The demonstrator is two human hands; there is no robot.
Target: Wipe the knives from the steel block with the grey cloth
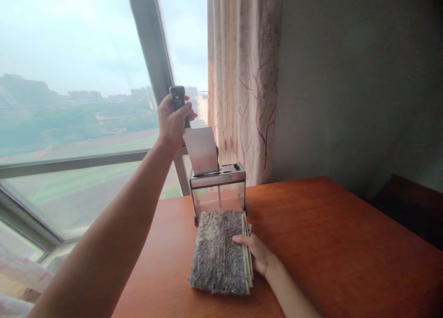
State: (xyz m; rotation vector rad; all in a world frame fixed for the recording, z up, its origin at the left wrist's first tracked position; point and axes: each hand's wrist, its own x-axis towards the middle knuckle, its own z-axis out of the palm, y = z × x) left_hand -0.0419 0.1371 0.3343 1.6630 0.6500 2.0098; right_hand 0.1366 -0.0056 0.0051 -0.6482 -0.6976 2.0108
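Observation:
My left hand (173,119) is raised, its fingers wrapped around the black handle of a cleaver (200,151). The cleaver's broad, shiny blade points down, its lower edge at a slot in the top of a clear-sided knife holder (218,183) with a metal frame. Whether the blade goes down inside is hard to make out. Low in front of the holder, my right hand (258,253) grips a folded grey fuzzy cloth (219,253) by its right side, thumb on top and fingers hidden beneath. The cloth covers the holder's lower front.
The holder stands on a reddish-brown wooden table (311,235). A slanted window frame (148,45) rises behind my left arm, and a patterned curtain (245,78) hangs behind the holder. A dark grey wall (353,78) is at the right.

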